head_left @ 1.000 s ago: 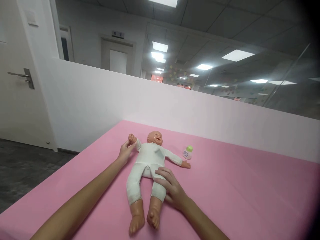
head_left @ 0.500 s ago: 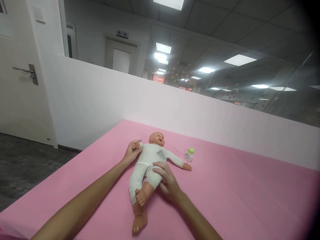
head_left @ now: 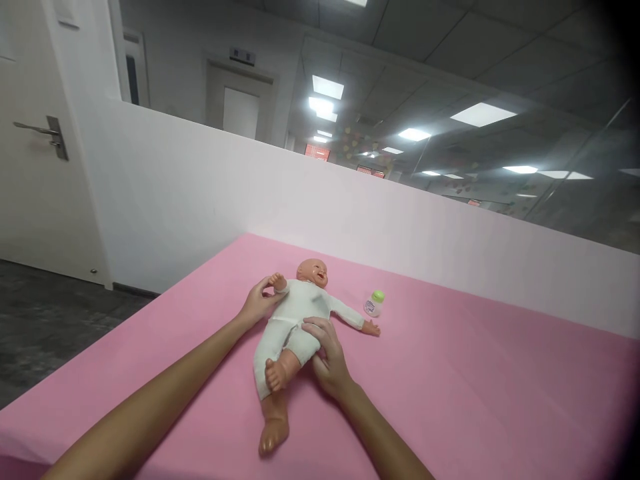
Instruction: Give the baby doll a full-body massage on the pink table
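A baby doll lies on its back on the tabletop, head toward 12 o'clock, legs crossed; handling seems underway, unfinished. The half-curled left hand grasps its arm at 9 o'clock; the right hand loosely clasps a thigh at 5. A green-capped bottle sits untouched at 3.

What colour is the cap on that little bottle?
The cap is light green, seen best in the head view.

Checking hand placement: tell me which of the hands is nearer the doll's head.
Left. The left hand is left of the doll's head, at the doll's forearm; the right hand is farther down, on the doll's thigh.
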Available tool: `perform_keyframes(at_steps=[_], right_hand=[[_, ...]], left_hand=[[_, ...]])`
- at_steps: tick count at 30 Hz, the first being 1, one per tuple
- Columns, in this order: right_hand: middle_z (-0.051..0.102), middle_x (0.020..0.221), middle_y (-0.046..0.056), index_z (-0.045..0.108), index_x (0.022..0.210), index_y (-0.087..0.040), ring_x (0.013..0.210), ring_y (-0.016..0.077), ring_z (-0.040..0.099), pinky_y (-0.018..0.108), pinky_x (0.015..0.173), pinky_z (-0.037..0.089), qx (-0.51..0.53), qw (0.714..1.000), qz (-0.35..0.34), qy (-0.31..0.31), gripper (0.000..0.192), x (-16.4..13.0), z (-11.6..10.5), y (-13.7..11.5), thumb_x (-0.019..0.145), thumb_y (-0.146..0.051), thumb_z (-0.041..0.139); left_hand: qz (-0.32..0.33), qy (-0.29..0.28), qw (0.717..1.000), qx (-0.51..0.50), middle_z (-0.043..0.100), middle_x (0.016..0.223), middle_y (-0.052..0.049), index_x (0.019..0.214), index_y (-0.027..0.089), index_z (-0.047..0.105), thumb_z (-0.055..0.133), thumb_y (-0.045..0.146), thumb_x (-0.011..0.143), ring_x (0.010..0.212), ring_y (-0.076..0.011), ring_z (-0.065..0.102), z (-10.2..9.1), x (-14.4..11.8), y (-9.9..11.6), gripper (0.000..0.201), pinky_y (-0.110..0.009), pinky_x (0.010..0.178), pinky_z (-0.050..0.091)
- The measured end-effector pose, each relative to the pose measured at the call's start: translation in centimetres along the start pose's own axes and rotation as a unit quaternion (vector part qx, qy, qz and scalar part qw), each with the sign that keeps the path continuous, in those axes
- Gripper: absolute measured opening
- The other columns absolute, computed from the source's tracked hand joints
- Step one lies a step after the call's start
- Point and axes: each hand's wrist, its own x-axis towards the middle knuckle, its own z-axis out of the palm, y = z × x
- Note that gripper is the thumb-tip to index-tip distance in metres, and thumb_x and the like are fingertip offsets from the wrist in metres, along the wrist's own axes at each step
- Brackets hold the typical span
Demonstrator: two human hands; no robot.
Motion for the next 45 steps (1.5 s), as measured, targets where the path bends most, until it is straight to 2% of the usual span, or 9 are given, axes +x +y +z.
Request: perform_keyframes(at_steps=[6,9,12,18,23,28,32,39,45], right_hand=[[0.062,0.13,0.009,0.058,0.136,-0.027,0.125,0.0265,0.056,0.049,0.109,0.047,0.016,1.0,0.027,0.001,0.058,2.3,-0.1,0.1,0.082,-0.006,0.05],[0.063,0.129,0.008,0.06,0.132,-0.027,0.124,0.0258,0.056,0.047,0.11,0.046,0.025,0.998,0.039,-0.04,0.053,3.4,-0.5,-0.3,0.083,-0.008,0.05],[0.063,0.126,0.008,0.059,0.129,-0.026,0.121,0.0252,0.057,0.044,0.107,0.047,0.041,0.997,0.047,-0.035,0.053,3.3,-0.4,-0.6,0.08,-0.007,0.051],[0.061,0.123,0.008,0.058,0.126,-0.025,0.119,0.0268,0.056,0.046,0.105,0.047,0.032,0.998,0.044,-0.034,0.056,1.5,0.6,-1.1,0.073,-0.007,0.051],[0.061,0.118,0.007,0.057,0.122,-0.026,0.116,0.0282,0.055,0.051,0.103,0.044,-0.006,0.996,0.016,-0.088,0.051,1.3,0.4,-1.5,0.074,-0.01,0.053],[0.058,0.124,0.01,0.055,0.126,-0.026,0.117,0.0314,0.053,0.055,0.104,0.043,-0.069,0.989,-0.048,-0.125,0.052,1.3,0.2,-1.6,0.075,-0.019,0.066],[0.058,0.128,0.01,0.056,0.131,-0.029,0.118,0.0313,0.055,0.055,0.104,0.044,-0.1,0.985,-0.096,-0.101,0.05,1.3,0.4,-1.4,0.083,-0.022,0.068],[0.064,0.115,0.009,0.057,0.136,-0.028,0.106,0.0281,0.061,0.047,0.091,0.05,-0.074,0.997,-0.018,0.003,0.053,1.5,1.0,-1.1,0.086,-0.012,0.057],[0.066,0.118,0.007,0.054,0.142,-0.03,0.112,0.0276,0.058,0.048,0.096,0.046,-0.093,0.992,-0.055,-0.07,0.058,1.6,0.4,-0.9,0.088,-0.01,0.053]], left_hand=[[-0.025,0.021,0.997,-0.073,0.065,0.133,-0.014,0.122,0.018,0.063,0.078,0.043,0.079,0.129,-0.0318,0.057,-0.6,-0.7,1.1,0.052,-0.041,0.106,0.047],[-0.034,0.022,0.994,-0.101,0.065,0.129,-0.012,0.124,0.02,0.06,0.076,0.046,0.08,0.126,-0.0304,0.059,-0.6,-1.1,1.1,0.053,-0.041,0.103,0.05],[-0.042,0.032,0.994,-0.101,0.065,0.128,-0.01,0.128,0.022,0.059,0.074,0.05,0.082,0.122,-0.0274,0.061,-0.5,-1.1,0.6,0.056,-0.038,0.1,0.051],[-0.074,0.038,0.994,-0.076,0.073,0.114,-0.013,0.109,0.016,0.069,0.079,0.06,0.075,0.111,-0.0297,0.066,-0.5,-0.6,-0.5,0.056,-0.04,0.096,0.052],[-0.019,-0.014,1.0,-0.016,0.069,0.131,-0.011,0.121,0.021,0.073,0.082,0.05,0.074,0.122,-0.0322,0.062,-0.7,-0.8,-0.5,0.056,-0.043,0.103,0.049],[0.068,-0.031,0.994,0.085,0.068,0.122,-0.009,0.113,0.027,0.079,0.077,0.041,0.077,0.122,-0.0305,0.059,-0.3,-1.3,0.3,0.039,-0.044,0.111,0.044],[0.041,-0.015,0.995,0.086,0.069,0.121,-0.007,0.121,0.025,0.072,0.073,0.041,0.081,0.113,-0.0278,0.063,0.0,-1.3,0.6,0.042,-0.039,0.099,0.05],[0.02,0.0,0.999,0.05,0.069,0.108,-0.004,0.102,0.023,0.066,0.072,0.049,0.084,0.101,-0.0227,0.063,0.6,-1.3,0.6,0.032,-0.033,0.086,0.05],[0.033,-0.021,0.999,0.014,0.068,0.123,-0.006,0.119,0.025,0.064,0.069,0.053,0.088,0.119,-0.0246,0.06,1.0,-1.2,0.0,0.042,-0.035,0.1,0.048]])
